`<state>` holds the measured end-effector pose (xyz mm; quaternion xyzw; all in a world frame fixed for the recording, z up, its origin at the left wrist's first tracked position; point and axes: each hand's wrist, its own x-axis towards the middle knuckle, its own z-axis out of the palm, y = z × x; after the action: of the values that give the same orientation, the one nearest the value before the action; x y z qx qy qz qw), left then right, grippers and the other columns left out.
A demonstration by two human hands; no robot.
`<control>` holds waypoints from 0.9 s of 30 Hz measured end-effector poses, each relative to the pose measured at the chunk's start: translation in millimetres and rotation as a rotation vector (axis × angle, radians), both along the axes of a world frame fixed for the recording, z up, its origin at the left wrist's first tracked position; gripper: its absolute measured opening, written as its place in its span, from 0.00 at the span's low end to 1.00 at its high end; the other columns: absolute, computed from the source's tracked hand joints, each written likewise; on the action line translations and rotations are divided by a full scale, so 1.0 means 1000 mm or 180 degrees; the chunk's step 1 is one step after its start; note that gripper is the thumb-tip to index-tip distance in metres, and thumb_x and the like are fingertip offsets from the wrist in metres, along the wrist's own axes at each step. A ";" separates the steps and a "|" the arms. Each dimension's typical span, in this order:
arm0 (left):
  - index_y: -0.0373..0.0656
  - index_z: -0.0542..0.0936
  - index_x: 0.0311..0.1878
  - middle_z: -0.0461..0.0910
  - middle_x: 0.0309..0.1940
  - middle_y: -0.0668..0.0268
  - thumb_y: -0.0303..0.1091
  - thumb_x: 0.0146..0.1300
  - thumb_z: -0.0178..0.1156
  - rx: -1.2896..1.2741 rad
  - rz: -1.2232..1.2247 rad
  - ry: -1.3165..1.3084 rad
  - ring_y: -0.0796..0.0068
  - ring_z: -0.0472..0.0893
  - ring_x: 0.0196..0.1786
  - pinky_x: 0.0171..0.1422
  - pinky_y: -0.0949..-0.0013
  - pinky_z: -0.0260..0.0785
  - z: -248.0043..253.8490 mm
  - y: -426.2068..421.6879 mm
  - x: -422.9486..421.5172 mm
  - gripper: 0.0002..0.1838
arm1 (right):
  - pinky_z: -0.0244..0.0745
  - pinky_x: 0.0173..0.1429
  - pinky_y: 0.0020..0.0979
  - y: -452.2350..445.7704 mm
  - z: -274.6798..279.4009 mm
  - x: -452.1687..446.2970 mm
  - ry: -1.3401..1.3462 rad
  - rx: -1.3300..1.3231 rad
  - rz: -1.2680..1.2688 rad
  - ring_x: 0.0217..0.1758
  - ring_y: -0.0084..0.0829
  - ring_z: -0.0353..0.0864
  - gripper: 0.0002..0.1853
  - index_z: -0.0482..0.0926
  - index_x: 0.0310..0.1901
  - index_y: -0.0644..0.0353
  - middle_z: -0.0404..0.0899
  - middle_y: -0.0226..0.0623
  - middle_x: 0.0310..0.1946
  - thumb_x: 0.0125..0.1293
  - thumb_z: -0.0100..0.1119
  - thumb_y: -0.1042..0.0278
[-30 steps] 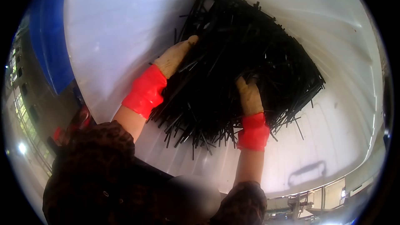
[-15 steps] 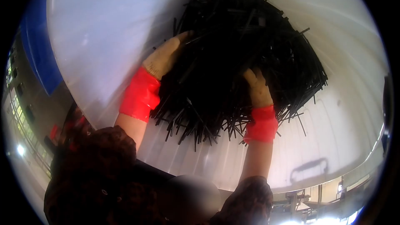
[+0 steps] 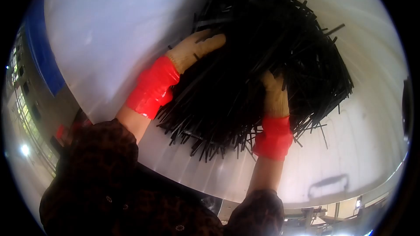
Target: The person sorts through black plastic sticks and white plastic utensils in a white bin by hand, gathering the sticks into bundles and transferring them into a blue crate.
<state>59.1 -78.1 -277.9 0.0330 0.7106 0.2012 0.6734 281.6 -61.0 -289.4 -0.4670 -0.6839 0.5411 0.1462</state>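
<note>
A large heap of thin black strips lies inside a big white container. My left hand, in a cream glove with a red cuff, is at the heap's left side; its thumb shows, while the other fingers are partly hidden among the strips. On the near right part of the heap, my right hand wears a matching glove. Its fingertips sink between dark strips, so what it grips is hidden.
The container's curved wall surrounds the heap. A blue panel stands at the far left, outside the wall. A handle-shaped mark shows at the lower right, with metal frames beyond the rim.
My left hand has dipped, then moved right, with its thumb now over the strips. My right hand has shifted slightly right. The upper strips of the heap have been disturbed.
</note>
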 end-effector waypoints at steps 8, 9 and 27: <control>0.37 0.67 0.50 0.71 0.38 0.65 0.43 0.55 0.55 0.0657 -0.1109 -0.0635 0.77 0.68 0.41 0.45 0.76 0.62 -0.023 0.009 -0.009 0.24 | 0.69 0.47 0.27 0.001 -0.037 0.007 0.0627 -0.1470 -0.0767 0.43 0.30 0.73 0.13 0.74 0.41 0.65 0.75 0.38 0.39 0.53 0.54 0.72; 0.37 0.72 0.43 0.71 0.31 0.70 0.45 0.55 0.56 0.0792 -0.1204 -0.0517 0.81 0.67 0.33 0.39 0.76 0.62 -0.030 0.005 -0.007 0.21 | 0.69 0.45 0.26 -0.005 -0.053 0.012 0.0608 -0.0837 -0.0394 0.42 0.28 0.73 0.14 0.74 0.40 0.66 0.75 0.37 0.39 0.52 0.55 0.70; 0.36 0.75 0.39 0.75 0.31 0.65 0.45 0.52 0.58 0.1450 -0.0684 -0.0201 0.77 0.72 0.36 0.43 0.72 0.65 0.176 0.036 0.039 0.20 | 0.69 0.48 0.25 0.019 0.113 0.013 0.0777 -0.0401 -0.0595 0.43 0.27 0.75 0.14 0.74 0.44 0.63 0.78 0.35 0.38 0.58 0.51 0.65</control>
<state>98.5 -42.1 -101.5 0.2530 0.6179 0.2843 0.6880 294.2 -42.2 -176.4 -0.4676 -0.5793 0.6198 0.2483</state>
